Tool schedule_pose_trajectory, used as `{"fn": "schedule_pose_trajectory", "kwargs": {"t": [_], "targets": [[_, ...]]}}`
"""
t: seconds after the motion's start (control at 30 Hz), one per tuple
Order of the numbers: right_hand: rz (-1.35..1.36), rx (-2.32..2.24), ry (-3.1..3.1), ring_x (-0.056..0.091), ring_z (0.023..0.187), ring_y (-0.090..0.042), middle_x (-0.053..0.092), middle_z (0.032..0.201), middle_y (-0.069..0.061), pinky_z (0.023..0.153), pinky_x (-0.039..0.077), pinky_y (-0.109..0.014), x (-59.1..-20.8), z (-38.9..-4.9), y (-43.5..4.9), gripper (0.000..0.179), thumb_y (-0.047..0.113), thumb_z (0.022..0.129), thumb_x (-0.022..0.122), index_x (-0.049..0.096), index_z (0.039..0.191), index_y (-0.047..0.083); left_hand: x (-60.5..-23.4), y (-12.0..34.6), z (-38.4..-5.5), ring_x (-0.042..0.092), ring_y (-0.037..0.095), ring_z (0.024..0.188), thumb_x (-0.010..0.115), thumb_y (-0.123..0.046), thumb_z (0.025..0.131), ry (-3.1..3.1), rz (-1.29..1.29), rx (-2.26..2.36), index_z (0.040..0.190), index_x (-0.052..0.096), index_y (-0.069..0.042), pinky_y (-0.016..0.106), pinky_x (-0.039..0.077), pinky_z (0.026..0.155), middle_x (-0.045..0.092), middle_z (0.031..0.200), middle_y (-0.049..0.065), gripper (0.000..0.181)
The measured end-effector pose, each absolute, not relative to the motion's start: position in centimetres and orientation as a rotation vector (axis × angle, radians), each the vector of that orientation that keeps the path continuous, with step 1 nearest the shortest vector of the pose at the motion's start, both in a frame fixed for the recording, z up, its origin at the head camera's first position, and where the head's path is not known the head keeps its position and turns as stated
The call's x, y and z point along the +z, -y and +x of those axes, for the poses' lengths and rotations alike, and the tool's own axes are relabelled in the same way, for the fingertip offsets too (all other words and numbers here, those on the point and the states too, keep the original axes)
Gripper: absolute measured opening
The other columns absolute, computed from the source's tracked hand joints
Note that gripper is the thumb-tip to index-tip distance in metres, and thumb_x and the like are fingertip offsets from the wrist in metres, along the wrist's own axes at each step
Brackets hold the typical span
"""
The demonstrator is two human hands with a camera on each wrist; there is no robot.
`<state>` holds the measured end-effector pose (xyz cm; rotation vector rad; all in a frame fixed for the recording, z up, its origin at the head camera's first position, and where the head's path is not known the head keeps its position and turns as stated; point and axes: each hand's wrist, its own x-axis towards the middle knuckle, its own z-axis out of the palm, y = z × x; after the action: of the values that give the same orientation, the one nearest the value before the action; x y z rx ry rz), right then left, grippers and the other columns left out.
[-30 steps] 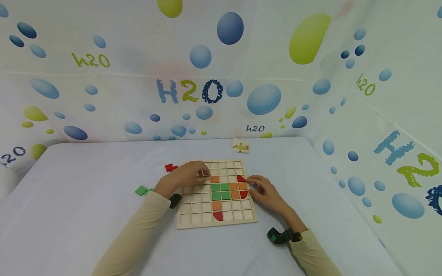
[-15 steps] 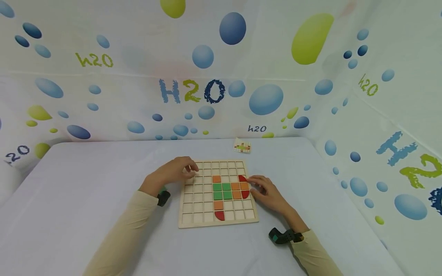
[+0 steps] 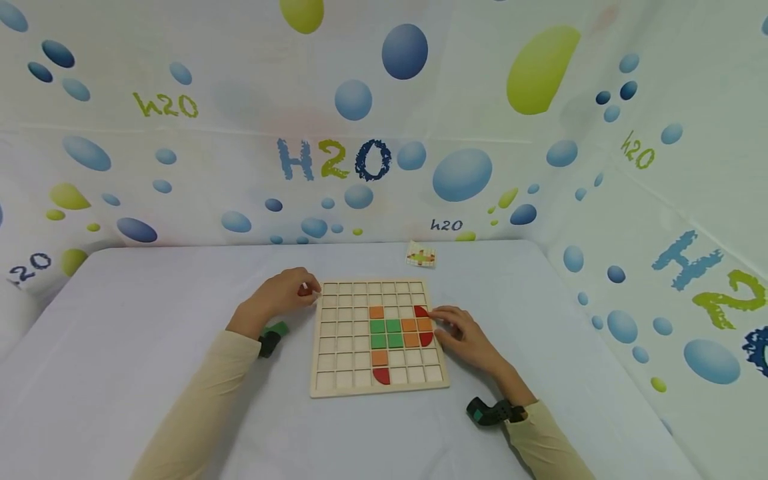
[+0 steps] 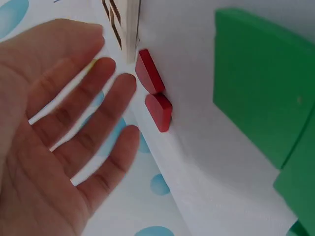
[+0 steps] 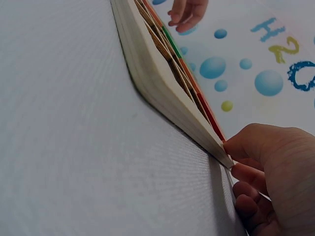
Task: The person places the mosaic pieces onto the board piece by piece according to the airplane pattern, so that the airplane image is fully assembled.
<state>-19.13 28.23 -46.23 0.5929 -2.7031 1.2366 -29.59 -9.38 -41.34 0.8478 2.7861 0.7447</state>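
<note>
A wooden grid board (image 3: pixel 343 343) lies on the table with green squares (image 3: pixel 386 333), orange squares (image 3: pixel 409 325) and red quarter-round pieces (image 3: pixel 381 376) set in its cells. My left hand (image 3: pixel 285 297) hovers off the board's left side, fingers loosely bent and nothing held. Through the gap between its thumb and index shows red; the left wrist view shows two loose red pieces (image 4: pixel 150 73) just beyond the fingertips. My right hand (image 3: pixel 465 337) holds the board's right edge, with thumb and finger at the rim in the right wrist view (image 5: pixel 266 167).
Loose green squares (image 4: pixel 261 83) lie near the left wrist, partly hidden by the hand in the head view. A small pattern card (image 3: pixel 421 256) rests behind the board. The white tabletop (image 3: pixel 150 320) extends to a printed cloth backdrop (image 3: pixel 240 167).
My left hand has drawn back leftward from over the board, from beside the orange square to the loose red pieces. My right hand has stayed at the board's edge.
</note>
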Motion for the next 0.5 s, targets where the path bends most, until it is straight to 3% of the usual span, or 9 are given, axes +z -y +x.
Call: {"fn": "schedule_pose_trajectory", "kwargs": {"t": [0.17,0.5], "targets": [[0.594,1.233,2.719,0.048,0.093,-0.039,0.054,0.127,-0.029,0.074,0.040,-0.025,-43.8,-17.9,-27.2,0.033,-0.004,0.091,0.061,0.059,0.123,-0.011,-41.5,9.8,-29.9,0.053,0.023,0.085,0.068,-0.008,0.088,-2.800,0.792,0.672,0.106,0.068,-0.001,0.040,0.047,0.079,0.058,0.094,0.009,0.019],[0.591,1.219,2.709,0.049,0.095,-0.029,0.056,0.131,-0.020,0.075,0.041,-0.027,-47.3,-19.6,-28.9,0.035,0.004,0.092,0.064,0.061,0.127,0.000,-42.0,9.7,-30.1,0.051,0.024,0.087,0.067,0.000,0.085,-2.757,0.797,0.678,0.107,0.067,0.001,0.040,0.046,0.082,0.058,0.095,0.011,0.022]]}}
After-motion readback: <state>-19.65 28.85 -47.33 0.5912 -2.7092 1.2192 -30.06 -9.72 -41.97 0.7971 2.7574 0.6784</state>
